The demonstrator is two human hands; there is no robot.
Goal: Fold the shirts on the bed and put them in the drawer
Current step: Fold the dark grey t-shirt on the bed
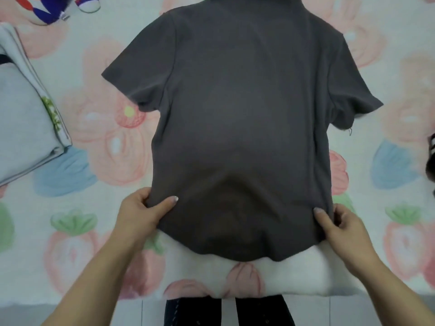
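A dark grey shirt (240,128) lies spread on the bed (70,222). Its hem is close to the near edge, its collar points toward the far edge, and both short sleeves are open to the sides. The left hand (143,210) holds the left side of the shirt just above the hem. Its grip is closed on the cloth, with the thumb on top and the fingers curled under the edge. The right hand (343,229) does the same at the right side, its grip pinching the seam between thumb and fingers. A folded pale shirt (21,137) rests at the left edge of the bed, well apart from the dark one. The drawer is not in view.

In my judgement the shirt is only being laid flat, and no fold is made yet. Several things could go wrong from here. The hem is near the edge, so a stronger pull toward the person could drag it off the bed. The cloth rises in a soft bulge between the two hands, and a fold made over it would trap a crease. If one hand pulls more than the other, the side seams will not be parallel and the fold will come out crooked.
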